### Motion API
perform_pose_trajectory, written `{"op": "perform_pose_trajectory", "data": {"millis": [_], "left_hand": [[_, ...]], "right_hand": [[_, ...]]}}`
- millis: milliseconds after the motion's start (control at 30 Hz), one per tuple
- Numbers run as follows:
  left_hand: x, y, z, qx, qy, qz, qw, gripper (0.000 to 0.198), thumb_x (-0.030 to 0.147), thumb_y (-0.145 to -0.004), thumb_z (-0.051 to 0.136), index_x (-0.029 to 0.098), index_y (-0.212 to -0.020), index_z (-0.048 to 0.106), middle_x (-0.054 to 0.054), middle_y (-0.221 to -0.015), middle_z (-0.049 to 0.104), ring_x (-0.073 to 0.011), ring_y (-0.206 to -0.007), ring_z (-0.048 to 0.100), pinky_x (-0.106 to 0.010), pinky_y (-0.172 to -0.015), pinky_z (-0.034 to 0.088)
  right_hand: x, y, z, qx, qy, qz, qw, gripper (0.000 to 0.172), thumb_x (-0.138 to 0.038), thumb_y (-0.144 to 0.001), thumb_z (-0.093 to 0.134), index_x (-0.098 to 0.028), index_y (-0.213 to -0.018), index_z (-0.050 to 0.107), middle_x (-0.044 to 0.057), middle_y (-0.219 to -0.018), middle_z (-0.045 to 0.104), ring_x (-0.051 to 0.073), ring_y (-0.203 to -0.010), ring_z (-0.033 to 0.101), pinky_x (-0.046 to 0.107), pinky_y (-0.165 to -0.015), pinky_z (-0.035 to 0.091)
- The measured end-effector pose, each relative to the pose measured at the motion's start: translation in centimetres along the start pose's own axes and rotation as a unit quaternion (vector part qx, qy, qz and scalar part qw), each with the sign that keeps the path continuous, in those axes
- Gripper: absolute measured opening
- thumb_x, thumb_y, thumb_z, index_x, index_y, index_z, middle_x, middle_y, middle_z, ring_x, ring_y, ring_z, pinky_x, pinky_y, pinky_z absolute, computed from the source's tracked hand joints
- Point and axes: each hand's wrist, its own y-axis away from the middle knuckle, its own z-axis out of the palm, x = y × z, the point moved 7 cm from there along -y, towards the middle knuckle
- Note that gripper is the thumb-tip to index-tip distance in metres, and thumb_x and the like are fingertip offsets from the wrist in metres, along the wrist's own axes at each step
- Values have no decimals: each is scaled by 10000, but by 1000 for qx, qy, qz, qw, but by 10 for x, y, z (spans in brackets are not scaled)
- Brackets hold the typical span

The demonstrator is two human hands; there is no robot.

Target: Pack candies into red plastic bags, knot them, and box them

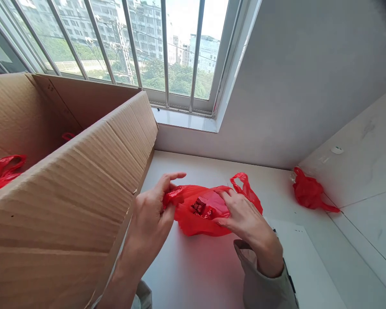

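Note:
A red plastic bag (pixel 193 227) sits on the white tabletop in front of me, its mouth spread open. Inside it lie several small dark-red shiny wrapped packets (pixel 199 207), printed in a lighter colour. At the bag's left end, my left hand (pixel 154 208) is closed on the gathered plastic, with the index finger sticking out. My right hand (pixel 241 212) grips the right side of the mouth, its thumb and fingers curled over the film. One bag handle loop (pixel 242 182) stands up behind the right hand. The fingertips of the right hand are partly hidden in the plastic.
A large open cardboard box (pixel 93 184) stands close on the left, with red plastic bags (pixel 6 171) inside. Another red bag (pixel 309 189) lies against the right wall. A flat white object (pixel 302 253) is right of my forearm. A barred window (pixel 167 56) is behind.

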Motion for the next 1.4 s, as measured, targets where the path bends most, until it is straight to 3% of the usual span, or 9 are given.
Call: {"op": "perform_pose_trajectory", "data": {"millis": [133, 267, 467, 633, 900, 1033, 1100, 1233, 1400], "left_hand": [[-2, 1, -1, -18, 62, -14, 998, 414, 110, -853, 430, 310, -1180, 586, 46, -917, 679, -140, -800, 657, -253, -714, 513], [9, 4, -11, 7, 20, 70, 997, 418, 51, -786, 386, 304, -1011, 633, 26, -1048, 632, -159, -987, 615, -289, -819, 487], [31, 20, -7, -40, -66, 188, 979, 475, 12, -774, 397, 330, -1013, 657, 30, -1455, 399, -215, -1408, 351, -341, -993, 475], [49, 33, 5, -102, -126, 272, 949, 351, 76, -871, 481, 313, -1042, 676, 68, -1619, 175, -258, -1502, 160, -480, -1215, 234], [25, 19, 30, -72, -223, 178, 956, 228, 213, -951, 521, 238, -844, 721, -98, -1579, 233, -451, -1479, 94, -692, -1049, 335], [-5, 11, 52, -183, -253, 76, 947, 220, 171, -953, 467, 228, -913, 676, -108, -1260, 542, -224, -932, 660, -343, -734, 525], [-12, 7, 53, -193, -263, 44, 944, 262, 146, -954, 402, 233, -901, 643, -29, -961, 592, -141, -635, 580, -270, -573, 428], [-13, -1, 40, -158, -295, 11, 942, 290, 60, -879, 365, 228, -851, 599, 8, -754, 533, -152, -599, 500, -274, -520, 292], [-10, -6, 9, -66, -275, 7, 959, 503, 11, -815, 370, 262, -1213, 546, -1, -875, 537, -176, -723, 542, -293, -622, 358]], "right_hand": [[11, 10, -8, 28, 52, 35, 998, 843, -298, -656, 763, -249, -1432, 438, 107, -1293, 531, 326, -1271, 436, 569, -1146, 197], [10, 11, -6, 56, 71, 15, 996, 839, -341, -644, 744, -295, -1418, 423, 105, -1363, 468, 366, -1359, 329, 682, -1118, -102], [7, 2, 3, 41, 33, -22, 998, 844, -414, -592, 768, -379, -1370, 444, 39, -1322, 489, 360, -1336, 346, 677, -1086, -191], [1, -2, 9, 18, 29, -36, 999, 860, -447, -600, 761, -393, -1391, 427, 30, -1377, 466, 349, -1366, 310, 633, -1062, -271], [-9, 2, 14, 2, 23, -69, 997, 809, -486, -605, 771, -352, -1351, 490, 30, -1283, 508, 327, -1329, 346, 596, -1104, -238], [-7, 2, 13, 0, 38, -69, 997, 876, -489, -582, 783, -334, -1384, 467, 51, -1276, 511, 357, -1352, 320, 625, -1098, -226], [-5, 3, 10, 4, 42, -62, 997, 862, -465, -601, 769, -342, -1395, 457, 48, -1280, 517, 352, -1368, 309, 618, -1105, -221], [1, 7, -1, 23, 36, -45, 998, 726, -362, -640, 735, -340, -1330, 510, 38, -1255, 546, 315, -1315, 391, 627, -1129, -160], [22, 8, -11, 46, 41, 17, 998, 653, -236, -604, 685, -278, -1247, 576, 61, -1220, 571, 301, -1239, 445, 490, -1105, 271]]}}
